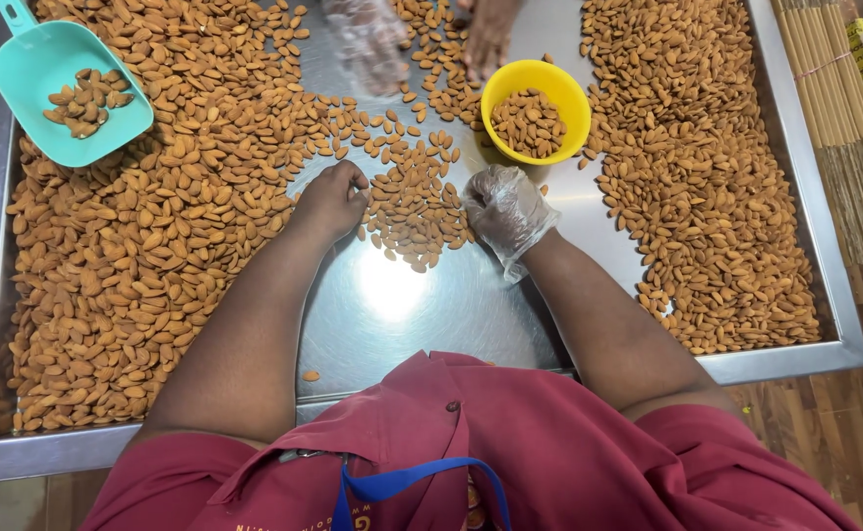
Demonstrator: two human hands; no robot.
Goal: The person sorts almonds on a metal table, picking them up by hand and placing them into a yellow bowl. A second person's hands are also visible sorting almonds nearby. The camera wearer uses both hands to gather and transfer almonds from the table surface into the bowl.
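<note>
A teal scoop (58,79) holding a few almonds rests on the large heap (146,256) at left of a steel tray (402,324). The bare left hand (330,200), fingers curled, and gloved right hand (505,208), loosely closed, flank a small almond cluster (414,202). A yellow bowl (536,110) sits just beyond.

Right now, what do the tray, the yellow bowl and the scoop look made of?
Tray: seemingly stainless steel, brushed, with a bright glare patch. Yellow bowl: probably plastic, smooth and uniformly coloured. Teal scoop: likely plastic too, matte.
</note>
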